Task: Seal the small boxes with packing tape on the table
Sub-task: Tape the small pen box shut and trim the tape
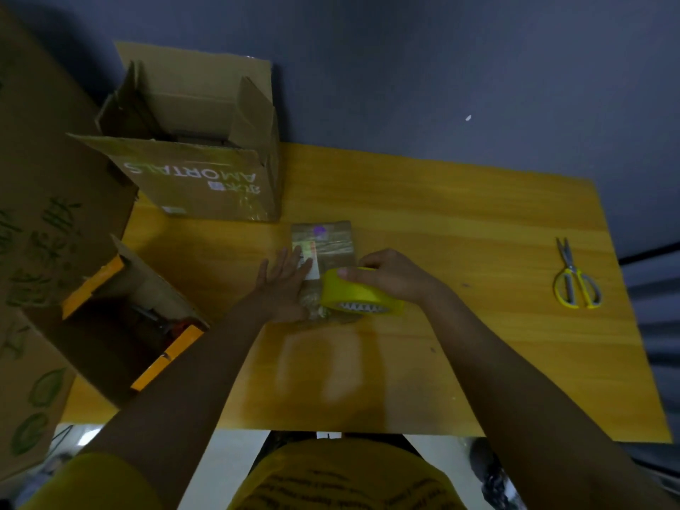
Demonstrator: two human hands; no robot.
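Small box: the small box [323, 248] lies flat near the middle of the frame, on the yellow table [460, 215]. Its long side runs from the near edge of the table up toward the far edge.

Which way it lies: the box sits right under both hands. Its far end pokes out past the fingers, toward the top of the frame.

Left hand: the left hand [283, 285] is flat and wide, fingers straight. It presses down on the left part of the box, over a white label. I think it is keeping the box from sliding.

Right hand: the right hand [382, 274] curls over the top of the yellow tape roll [358, 294] and grips it. The roll stands at the near right part of the box.

Nearer hand: both touch the box, but the right hand has the tape, so the next pull is its job. I guess the tape must run along the long side, toward the top of the frame.

Tape on the box: shiny strips seem to be on the lid, but it is too dark to be sure.

Scissors: yellow scissors [576, 277] lie well apart at the right of the frame, nearer the right hand.

Big boxes: an open big box [206, 178] stands at the upper left. Another open box [121, 318] is at the left.
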